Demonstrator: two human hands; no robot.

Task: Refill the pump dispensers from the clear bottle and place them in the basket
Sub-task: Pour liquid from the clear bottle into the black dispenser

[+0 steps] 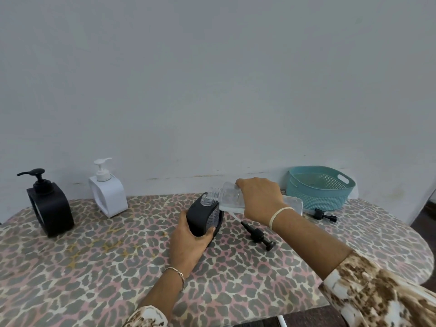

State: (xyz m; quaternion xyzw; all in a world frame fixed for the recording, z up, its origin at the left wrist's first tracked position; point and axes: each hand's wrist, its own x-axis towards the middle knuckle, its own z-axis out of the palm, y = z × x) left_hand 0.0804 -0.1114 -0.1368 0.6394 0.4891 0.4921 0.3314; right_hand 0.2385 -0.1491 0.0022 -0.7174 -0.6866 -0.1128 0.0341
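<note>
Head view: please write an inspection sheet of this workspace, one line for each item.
Surface: table with leopard-print cover.
Job's things: open black dispenser upright; clear bottle tipped, mouth at its neck; black pump dispenser and white pump dispenser stand closed at left; teal basket holds nothing visible.
Clutter: removed pump head lies on the table; a second black pump part lies by the basket.
Grippers: left hand holds the open dispenser; right hand holds the bottle.
Cables: nothing seen.
Surroundings: plain wall.
</note>
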